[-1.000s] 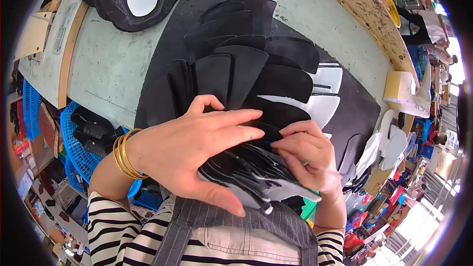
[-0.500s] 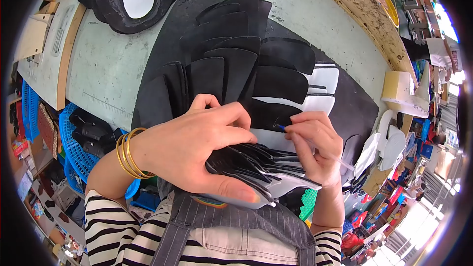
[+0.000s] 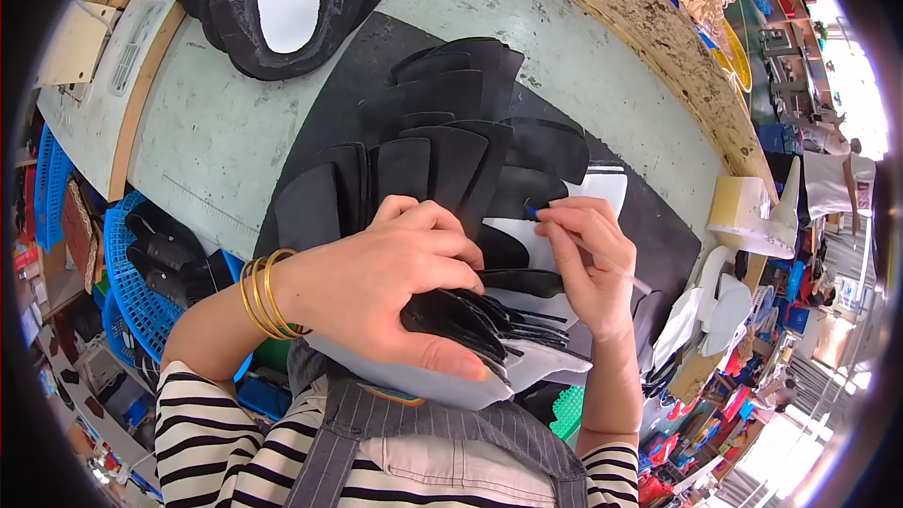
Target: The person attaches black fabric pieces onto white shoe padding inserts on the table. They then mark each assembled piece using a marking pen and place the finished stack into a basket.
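My left hand (image 3: 376,287) is clasped around a bundle of thin black curved pieces (image 3: 451,315) with white or pale grey undersides, its thumb along the near edge. The bundle is held at the table's near side, against my apron. A slim pen (image 3: 533,214) with a blue tip and a clear barrel is pinched in my right hand (image 3: 594,254). Its tip is at a black piece just beyond the bundle; whether it touches is too small to tell. Further off, overlapping black pieces (image 3: 404,169) fan out, with white-backed ones (image 3: 605,190) at their right.
Beneath the pieces lies a large black sheet (image 3: 654,245) on the pale worktable (image 3: 212,146). More black parts with a white inset (image 3: 289,19) lie at the far left. Blue baskets (image 3: 141,263) stand at left; a cream block (image 3: 738,207) and white pieces (image 3: 701,310) are at right.
The pen and my right hand have shifted slightly away from me, relative to the bundle. More pieces next to the bundle now lie folded towards my left fingers. The view has also moved a little.
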The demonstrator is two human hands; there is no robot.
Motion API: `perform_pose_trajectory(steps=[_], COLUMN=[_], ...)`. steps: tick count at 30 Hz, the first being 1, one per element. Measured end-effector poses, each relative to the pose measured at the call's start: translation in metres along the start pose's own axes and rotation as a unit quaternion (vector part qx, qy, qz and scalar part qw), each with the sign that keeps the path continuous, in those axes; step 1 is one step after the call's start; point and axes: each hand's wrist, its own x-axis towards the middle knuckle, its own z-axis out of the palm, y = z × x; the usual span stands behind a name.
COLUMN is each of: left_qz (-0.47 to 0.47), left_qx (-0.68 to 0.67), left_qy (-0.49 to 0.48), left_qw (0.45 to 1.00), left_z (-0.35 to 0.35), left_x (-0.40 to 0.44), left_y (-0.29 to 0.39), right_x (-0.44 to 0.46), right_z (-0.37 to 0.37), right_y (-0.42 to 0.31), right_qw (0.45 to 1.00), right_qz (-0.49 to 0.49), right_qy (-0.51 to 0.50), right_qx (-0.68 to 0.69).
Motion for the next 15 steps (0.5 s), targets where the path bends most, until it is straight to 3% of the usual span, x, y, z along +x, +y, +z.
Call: perform_pose_trajectory(steps=[6, 7, 9, 10, 13, 15], left_qz=[0.023, 0.024, 0.029, 0.032, 0.047, 0.045], left_qx=[0.000, 0.002, 0.000, -0.006, -0.017, -0.023], left_qy=[0.011, 0.014, 0.011, 0.002, -0.008, -0.007], left_qw=[1.000, 1.000, 1.000, 0.999, 0.999, 0.999], left_z=[-0.002, -0.004, -0.007, -0.009, -0.012, -0.012], left_x=[-0.004, -0.007, -0.013, -0.016, -0.021, -0.022], left_y=[0.003, 0.005, 0.007, 0.006, 0.003, 0.003], right_x=[0.000, -0.004, -0.008, -0.005, -0.003, -0.002], right_z=[-0.009, -0.012, -0.022, -0.025, -0.016, -0.007], right_y=[-0.004, -0.007, -0.009, -0.014, -0.017, -0.015], right_qw=[0.992, 0.975, 0.943, 0.925, 0.959, 0.984], right_qz=[0.044, 0.041, 0.010, 0.008, 0.058, 0.007], right_qy=[-0.003, 0.037, -0.007, -0.078, -0.145, -0.130], right_qx=[0.115, 0.214, 0.334, 0.373, 0.235, 0.123])
